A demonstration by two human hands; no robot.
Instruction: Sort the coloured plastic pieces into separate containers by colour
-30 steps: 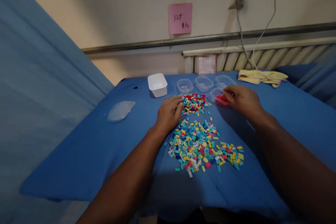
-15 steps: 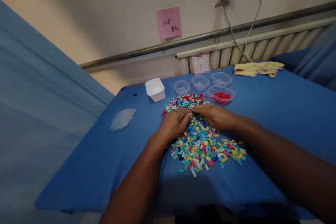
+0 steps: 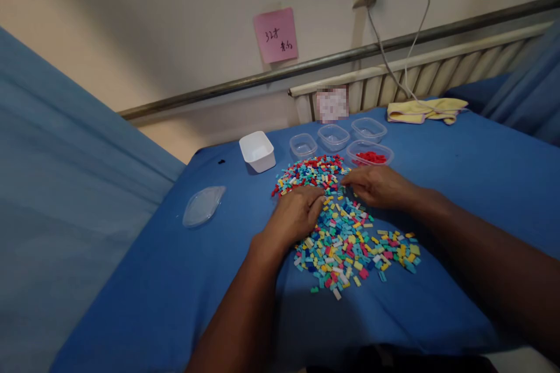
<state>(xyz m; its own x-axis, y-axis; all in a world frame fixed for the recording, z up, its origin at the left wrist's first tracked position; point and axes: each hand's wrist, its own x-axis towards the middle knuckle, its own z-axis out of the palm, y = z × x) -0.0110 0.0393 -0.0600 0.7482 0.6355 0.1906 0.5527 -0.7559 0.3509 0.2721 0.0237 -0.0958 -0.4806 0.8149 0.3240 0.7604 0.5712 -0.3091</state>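
Your left hand [image 3: 297, 213] and right hand [image 3: 371, 185] hide part of the toy bricks [image 3: 345, 233].
You cannot tell whether either hand grips a brick; the fingertips are too small and shadowed. Your right hand also covers the near side of the tub [image 3: 355, 148] with the red pieces [image 3: 371, 157]. Your left forearm [image 3: 245, 303] is cut off at the near edge of view, your right forearm [image 3: 476, 250] at the right, and the left curtain [image 3: 65, 186] at the left. The sheet [image 3: 332, 105] before the radiator [image 3: 371, 96] is blurred into squares; the black speck [image 3: 221, 161] far left on the table [image 3: 196, 280] is too small to name.
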